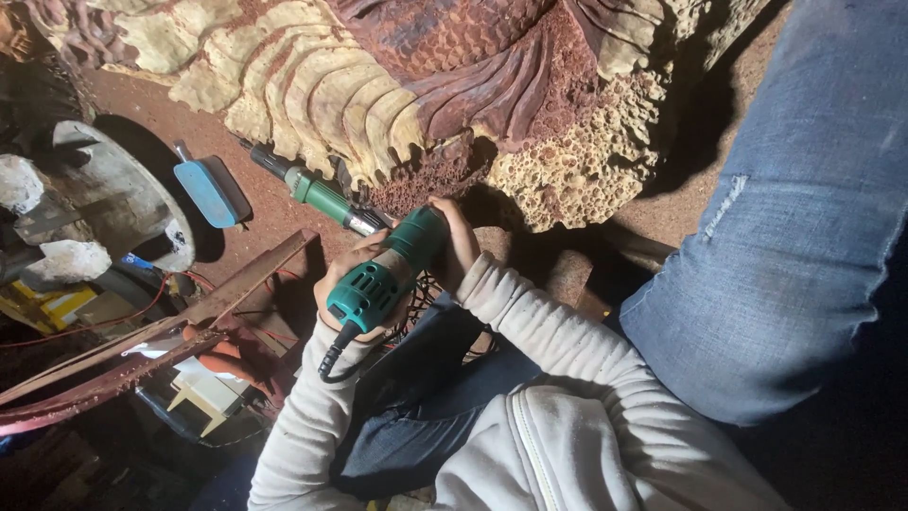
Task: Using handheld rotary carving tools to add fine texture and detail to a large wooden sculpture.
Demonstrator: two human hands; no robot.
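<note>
A large wood carving point(426, 85) fills the top of the view, pale ribbed folds beside dark red scaled and fluted parts, with a pitted, honeycombed patch at its lower right; its top and both upper corners are cut off by the frame. A leg in blue jeans point(794, 237) crosses the right side, its foot out of sight in shadow. Reddish sawdust covers the ground point(274, 203) beneath the carving.

At the left edge sits a round grey disc point(113, 189) with pale lumps on it, partly lost in the dark, and below it lie reddish wooden slats point(161, 331) over a clutter too dim to make out.

The teal power grinder point(388, 270) lies just below the carving's lower edge, its nose hidden against the dark red wood, its black cord curling down over the sleeve. The left hand point(345, 274) wraps the vented rear of the body, fingers closed around it. The right hand point(459, 241) clasps the front of the housing, thumb side hidden behind the tool.

A second green rotary tool point(317, 189) lies on the ground just left of the hands, tip pointing toward the carving. A small blue flat block point(208, 189) rests further left, by the disc's edge.
</note>
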